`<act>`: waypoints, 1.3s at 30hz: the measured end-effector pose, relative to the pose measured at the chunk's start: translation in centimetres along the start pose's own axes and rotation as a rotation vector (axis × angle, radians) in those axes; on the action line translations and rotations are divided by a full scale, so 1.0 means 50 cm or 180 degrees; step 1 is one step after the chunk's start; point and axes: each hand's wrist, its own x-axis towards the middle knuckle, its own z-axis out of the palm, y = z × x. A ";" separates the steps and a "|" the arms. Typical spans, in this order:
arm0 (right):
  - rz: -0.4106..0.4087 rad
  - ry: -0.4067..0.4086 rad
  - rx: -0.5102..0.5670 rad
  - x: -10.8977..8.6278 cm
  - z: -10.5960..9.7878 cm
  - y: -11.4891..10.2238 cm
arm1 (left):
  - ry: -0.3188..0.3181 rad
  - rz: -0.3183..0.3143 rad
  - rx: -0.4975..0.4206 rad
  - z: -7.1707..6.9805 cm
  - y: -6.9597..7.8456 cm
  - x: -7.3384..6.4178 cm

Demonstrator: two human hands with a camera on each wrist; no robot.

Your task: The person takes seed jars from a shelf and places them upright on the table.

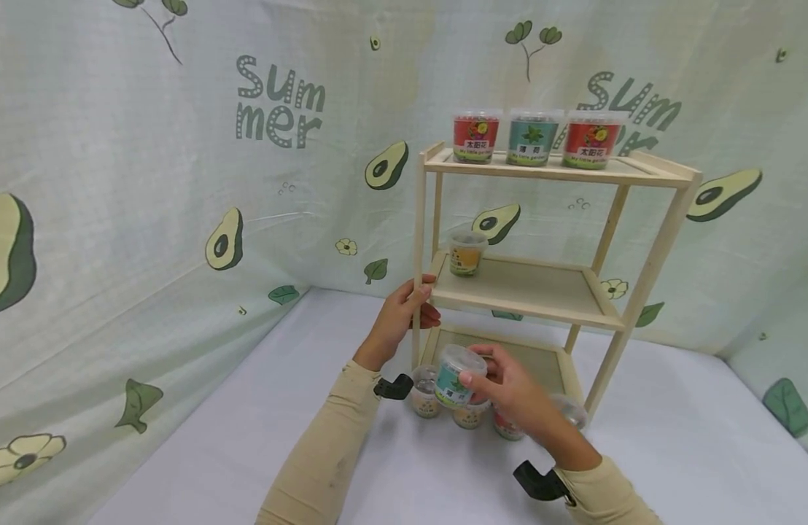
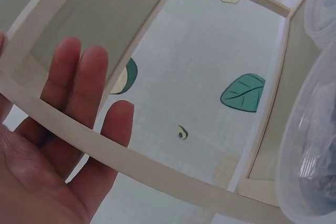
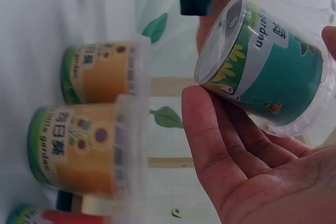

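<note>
My right hand (image 1: 509, 386) holds a clear-lidded plastic cup (image 1: 453, 378) with a teal label, thumb on one side and fingers on the other. In the right wrist view this teal cup (image 3: 278, 66) is tilted, its bottom against the fingertips. My left hand (image 1: 399, 315) grips the left side of a wooden shelf rack (image 1: 420, 240) at the middle tier. Seen from the left wrist, the fingers (image 2: 86, 85) curl round a wooden rail (image 2: 142, 163). Below the held cup, two orange-labelled cups (image 3: 79, 145) and a red-labelled cup (image 1: 507, 423) stand in front of the rack.
On the top tier stand a red cup (image 1: 475, 137), a teal cup (image 1: 531, 138) and another red cup (image 1: 593, 140). One orange cup (image 1: 466, 254) sits at the middle tier's left end. Another clear-lidded cup (image 1: 570, 410) is partly hidden behind my right forearm. A printed cloth (image 1: 181, 182) hangs behind the white table (image 1: 246, 408).
</note>
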 end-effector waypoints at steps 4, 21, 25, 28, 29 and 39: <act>-0.0024 -0.0158 0.0061 0.007 0.019 0.010 | 0.0046 0.0042 0.0046 -0.004 0.003 -0.001; -0.0041 -0.0679 0.0002 0.000 0.063 0.046 | -0.0055 -0.0138 0.0037 -0.004 0.003 0.001; 0.0001 -0.0792 -0.0125 -0.003 0.075 0.054 | -0.0034 -0.0135 0.0022 -0.004 0.001 0.000; 0.0030 -0.0779 -0.0263 -0.004 0.083 0.060 | -0.0030 -0.0130 -0.0002 -0.004 -0.001 -0.001; 0.0044 -0.0757 -0.0318 -0.005 0.086 0.063 | -0.0025 -0.0131 -0.0009 -0.005 -0.002 -0.001; 0.0110 -0.0553 -0.0703 -0.003 0.102 0.078 | -0.0067 -0.0146 -0.0061 -0.007 -0.006 0.002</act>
